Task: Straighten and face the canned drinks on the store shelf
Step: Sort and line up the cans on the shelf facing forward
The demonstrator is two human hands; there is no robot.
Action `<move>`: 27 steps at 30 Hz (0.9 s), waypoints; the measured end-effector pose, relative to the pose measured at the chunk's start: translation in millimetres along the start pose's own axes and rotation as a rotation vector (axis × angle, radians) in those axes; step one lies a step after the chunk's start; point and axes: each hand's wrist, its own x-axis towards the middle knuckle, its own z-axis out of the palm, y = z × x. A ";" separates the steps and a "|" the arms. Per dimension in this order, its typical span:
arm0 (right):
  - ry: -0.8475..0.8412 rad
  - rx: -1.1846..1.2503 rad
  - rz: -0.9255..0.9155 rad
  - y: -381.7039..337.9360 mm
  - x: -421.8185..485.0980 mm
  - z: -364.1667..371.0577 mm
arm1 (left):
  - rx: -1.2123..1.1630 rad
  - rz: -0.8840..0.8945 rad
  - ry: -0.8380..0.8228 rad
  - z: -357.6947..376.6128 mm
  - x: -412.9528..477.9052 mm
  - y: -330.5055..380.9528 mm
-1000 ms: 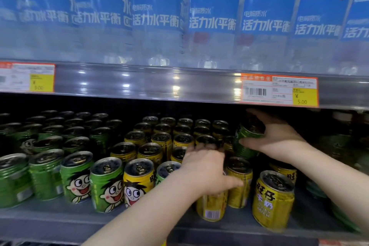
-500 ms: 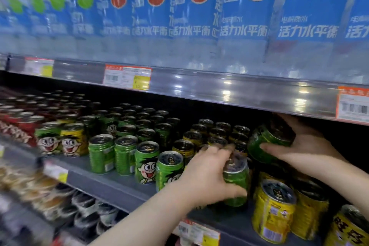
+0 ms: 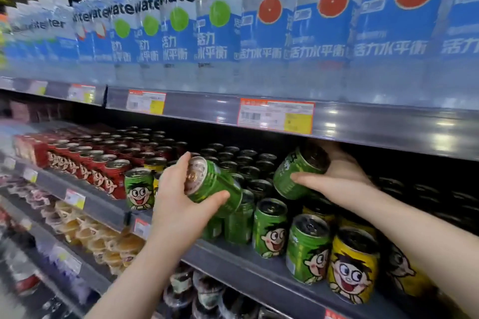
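My left hand (image 3: 178, 204) grips a green can (image 3: 215, 184), lifted off the shelf and tilted so its top points up and left. A second green can (image 3: 295, 173) is held by my right hand (image 3: 337, 176) just under the upper shelf, tilted with its top toward the back right. Below them, green cans (image 3: 269, 228) and a yellow can (image 3: 350, 267) with cartoon faces stand along the shelf front (image 3: 233, 261). Another green can (image 3: 138, 188) stands alone further left, beside rows of red cans (image 3: 103, 163).
The upper shelf edge (image 3: 388, 127) with price tags (image 3: 276, 115) hangs close above my right hand. Large water bottles (image 3: 264, 21) fill the shelf above. Dark can tops (image 3: 233, 155) crowd the back rows. Packaged cups (image 3: 85, 230) sit on the lower shelf.
The view has swung left and both hands have lifted. The green can in my left hand has come up off the shelf and tipped over; my right hand still carries its can.
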 end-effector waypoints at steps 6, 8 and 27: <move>-0.038 0.138 -0.008 -70.2 60.3 108.3 | 0.077 -0.084 -0.010 -70.6 39.0 -80.6; -0.048 0.128 -0.025 -88.2 78.7 141.3 | 0.080 -0.075 -0.058 -82.3 46.2 -101.9; -0.382 -0.613 -0.046 -117.6 128.9 204.1 | 0.267 0.286 -0.494 -15.7 89.9 -153.6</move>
